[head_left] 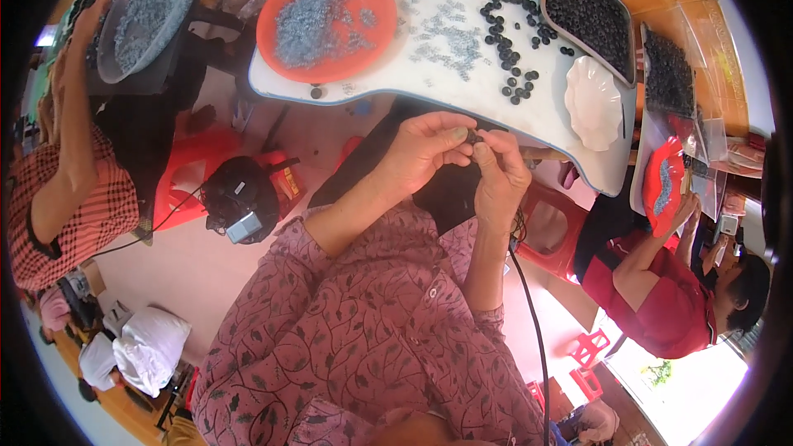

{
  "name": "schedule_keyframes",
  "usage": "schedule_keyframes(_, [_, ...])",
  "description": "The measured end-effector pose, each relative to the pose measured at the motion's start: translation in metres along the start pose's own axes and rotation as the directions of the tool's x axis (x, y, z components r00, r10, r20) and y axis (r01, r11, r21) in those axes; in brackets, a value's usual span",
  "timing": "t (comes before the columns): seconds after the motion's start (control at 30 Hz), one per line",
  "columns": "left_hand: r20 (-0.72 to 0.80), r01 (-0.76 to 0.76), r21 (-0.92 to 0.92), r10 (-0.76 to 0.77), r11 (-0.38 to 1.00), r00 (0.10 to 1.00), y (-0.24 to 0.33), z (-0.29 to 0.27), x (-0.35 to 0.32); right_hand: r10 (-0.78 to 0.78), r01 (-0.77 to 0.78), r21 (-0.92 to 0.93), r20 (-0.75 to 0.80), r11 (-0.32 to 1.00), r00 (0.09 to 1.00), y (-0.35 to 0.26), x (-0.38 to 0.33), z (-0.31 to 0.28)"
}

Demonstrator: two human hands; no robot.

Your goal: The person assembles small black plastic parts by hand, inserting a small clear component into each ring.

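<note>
1. The left hand (423,151) and right hand (498,167) meet just below the near edge of the white table (462,91). Both are curled nearly closed, fingertips pressed together around a small black part (473,137), which is almost hidden between them.
2. That part sits at the point where the two hands touch, over the person's dark lap and off the table.
3. On the table just beyond the hands lie loose black round pieces (514,41) in a scattered curve, with a spread of tiny grey metal bits (450,37) to their left.
4. Further left stands an orange plate (326,23) heaped with the same grey bits. To the right are a white scalloped dish (593,103) and a grey tray (588,12) full of black pieces.
5. A black cable (533,314) runs down past the right forearm.
6. A person in a checked shirt (70,198) sits at the left, and a person in a red shirt (661,297) at the right.
</note>
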State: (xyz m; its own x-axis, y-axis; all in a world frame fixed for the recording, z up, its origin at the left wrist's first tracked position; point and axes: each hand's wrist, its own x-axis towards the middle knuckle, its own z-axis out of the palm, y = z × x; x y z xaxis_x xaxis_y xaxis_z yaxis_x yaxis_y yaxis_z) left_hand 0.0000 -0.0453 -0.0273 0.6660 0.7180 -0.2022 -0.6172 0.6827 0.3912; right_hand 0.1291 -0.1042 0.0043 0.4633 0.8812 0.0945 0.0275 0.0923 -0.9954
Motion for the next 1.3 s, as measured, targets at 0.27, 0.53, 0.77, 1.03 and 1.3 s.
schedule_keyframes(0.27, [-0.04,-0.048,0.063,0.051,0.997,0.998,0.002,0.007,-0.003,-0.009,0.009,-0.012,-0.008,1.0,1.0,-0.006,-0.003,0.004])
schedule_keyframes(0.53, [-0.036,-0.052,0.106,0.056,0.993,0.998,0.0,0.009,-0.005,-0.055,0.054,-0.075,-0.009,0.996,0.998,-0.007,-0.005,0.003])
schedule_keyframes(0.77, [-0.059,-0.037,0.173,0.048,0.984,0.997,-0.001,0.011,-0.008,-0.091,0.087,-0.166,-0.016,0.982,0.996,-0.01,-0.009,0.003])
schedule_keyframes(1.03, [-0.043,-0.073,0.217,0.084,0.973,0.996,0.002,0.013,-0.009,-0.071,0.066,-0.125,-0.032,0.99,0.997,-0.011,-0.013,0.008])
schedule_keyframes(1.3, [-0.033,-0.068,0.193,0.076,0.979,0.997,0.0,0.015,-0.009,-0.104,0.093,-0.183,-0.05,0.979,0.993,-0.008,-0.015,0.006])
